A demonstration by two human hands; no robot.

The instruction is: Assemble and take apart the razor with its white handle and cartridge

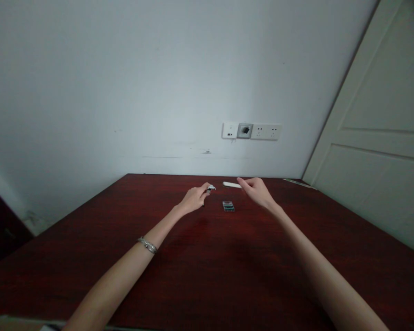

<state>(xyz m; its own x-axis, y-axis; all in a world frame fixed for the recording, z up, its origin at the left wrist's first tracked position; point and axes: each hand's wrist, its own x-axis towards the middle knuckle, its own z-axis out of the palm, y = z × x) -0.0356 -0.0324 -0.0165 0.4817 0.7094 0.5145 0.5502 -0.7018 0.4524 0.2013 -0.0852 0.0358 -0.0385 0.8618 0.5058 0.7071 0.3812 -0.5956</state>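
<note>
My left hand (194,198), with a silver bracelet (147,245) on its forearm, is closed over the table. Between its thumb and fingers it pinches a small shiny silvery piece (211,187), too small to name. My right hand (257,189) is also closed, its fingers around one end of a white flat stick (231,185). The rounded free end points left, toward the silvery piece, with a gap between them. On the table between and just below both hands lies a small clear box (228,206) with something dark inside; neither hand touches it.
The dark red wooden table (207,276) reaches back to a pale wall (141,92). A row of sockets (251,131) is set in the wall behind my hands. A white panelled door (382,138) stands along the right, and a thin pale strip (299,183) lies at the back right edge.
</note>
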